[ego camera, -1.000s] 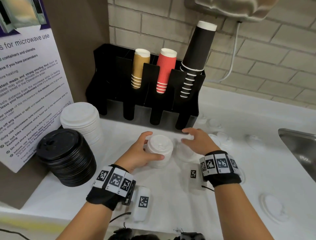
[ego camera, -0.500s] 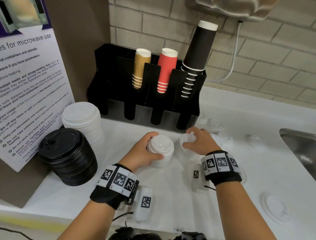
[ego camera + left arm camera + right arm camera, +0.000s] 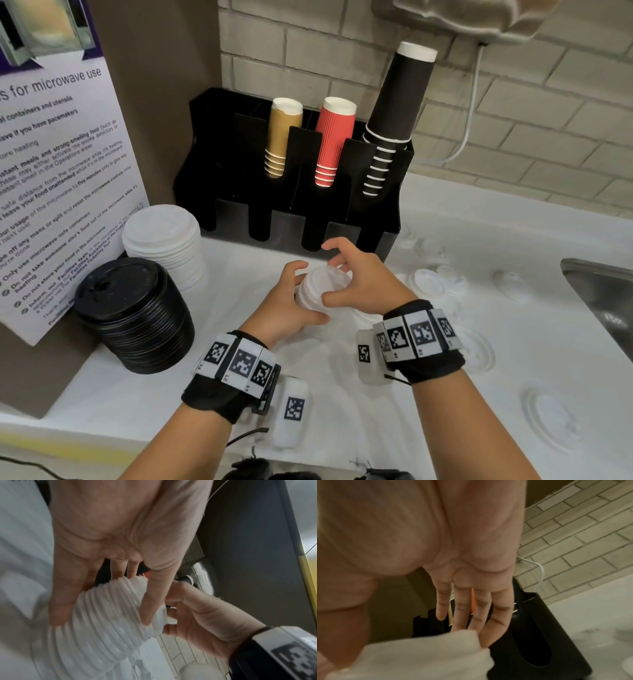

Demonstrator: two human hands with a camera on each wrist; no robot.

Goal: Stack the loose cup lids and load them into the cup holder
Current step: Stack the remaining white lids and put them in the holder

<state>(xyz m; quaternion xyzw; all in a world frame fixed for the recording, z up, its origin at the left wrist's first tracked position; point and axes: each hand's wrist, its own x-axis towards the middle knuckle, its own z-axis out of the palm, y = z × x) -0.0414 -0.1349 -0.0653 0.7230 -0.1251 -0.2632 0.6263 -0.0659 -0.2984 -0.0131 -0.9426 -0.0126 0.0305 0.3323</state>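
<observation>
My left hand (image 3: pixel 291 303) grips a tall stack of small white lids (image 3: pixel 310 294) from the side, held a little in front of the black cup holder (image 3: pixel 219 137). My right hand (image 3: pixel 339 284) is on the stack's top end, thumb and curled fingers pinching the topmost lid (image 3: pixel 325 275) at its rim. In the left wrist view the ribbed stack (image 3: pixel 102 615) lies between my left fingers (image 3: pixel 63 595) and thumb, with the right hand (image 3: pixel 197 615) at its end. The right wrist view shows that lid (image 3: pixel 419 658) blurred under my fingers (image 3: pixel 488 615), with the holder (image 3: pixel 530 642) behind.
Several loose white lids (image 3: pixel 426 281) lie on the white counter to the right, one large lid (image 3: pixel 548 414) near the front. A large white lid stack (image 3: pixel 161 236) and a black lid stack (image 3: pixel 133 308) stand left. A steel sink (image 3: pixel 603 291) lies far right. The holder carries paper cups (image 3: pixel 334 144).
My right hand picked a lid off the counter just right of the stack and carried it left onto the stack's top. The left hand kept its grip on the stack.
</observation>
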